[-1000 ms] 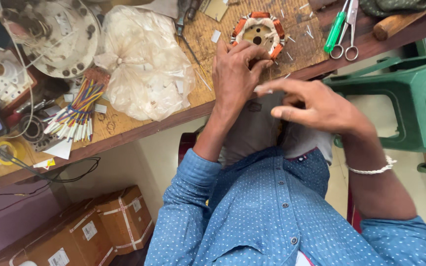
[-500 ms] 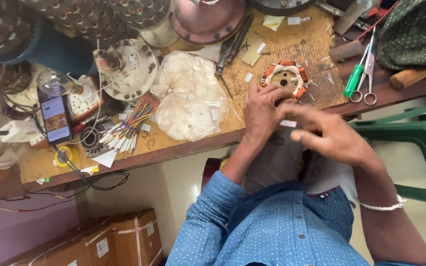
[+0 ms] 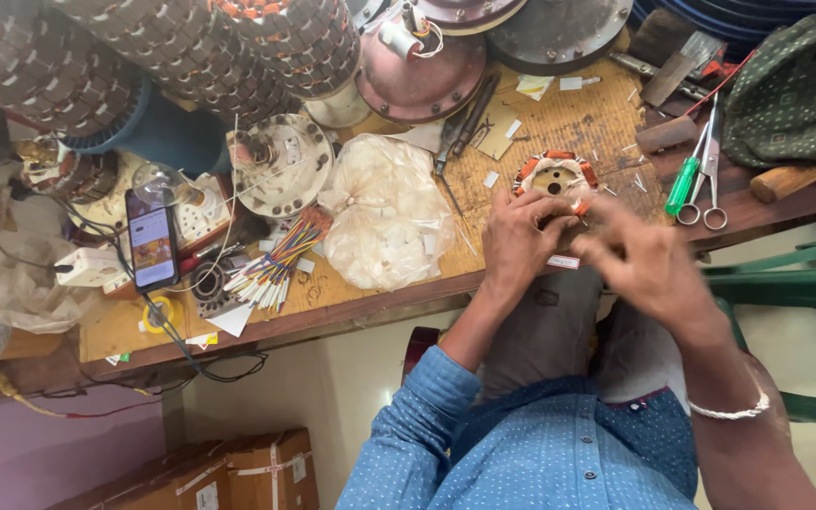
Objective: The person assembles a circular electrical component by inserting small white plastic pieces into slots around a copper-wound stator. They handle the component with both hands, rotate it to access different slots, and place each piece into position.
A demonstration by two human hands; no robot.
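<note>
Lying flat, the stator (image 3: 553,179) faces up under the left hand (image 3: 518,241).

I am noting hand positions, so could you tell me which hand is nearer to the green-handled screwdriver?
Right. The right hand hovers, blurred, just below-left of the green-handled screwdriver; the left hand is farther left, by the orange-wound coil ring.

the person wears a blue shirt with a fine pale dot pattern and small buttons down the front, just below the hands. the long sleeve by the left hand (image 3: 519,244) is rolled up to the elbow. behind the right hand (image 3: 649,264), which is blurred, a thin white beaded bracelet (image 3: 731,412) circles the bare forearm. grey trousers cover the knees under both hands.
</note>
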